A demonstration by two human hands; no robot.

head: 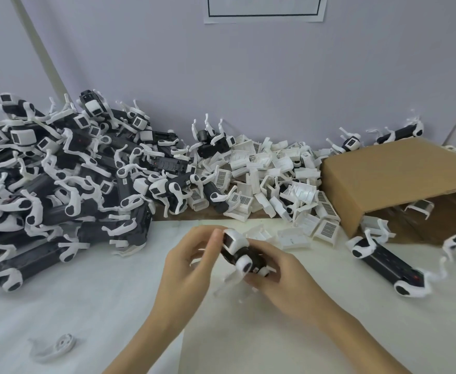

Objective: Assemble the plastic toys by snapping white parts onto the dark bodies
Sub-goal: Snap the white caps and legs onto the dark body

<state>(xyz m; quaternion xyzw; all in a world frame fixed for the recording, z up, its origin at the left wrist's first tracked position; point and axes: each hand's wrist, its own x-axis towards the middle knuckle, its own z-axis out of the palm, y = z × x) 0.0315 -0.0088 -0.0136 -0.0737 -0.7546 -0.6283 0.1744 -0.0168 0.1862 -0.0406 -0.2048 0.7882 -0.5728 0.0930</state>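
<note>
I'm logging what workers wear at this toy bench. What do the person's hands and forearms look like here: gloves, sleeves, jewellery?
Both are bare. The left hand and right hand have no gloves, and no ring shows on the visible fingers. Both forearms are uncovered as far as the bottom edge of the picture, with no sleeve, watch or bracelet in view. Nails look short and unpainted, though the picture is soft there.

Two hands (186,268), one cardboard box (399,182), one wall paper (264,9), toys and white parts beyond counting
</note>
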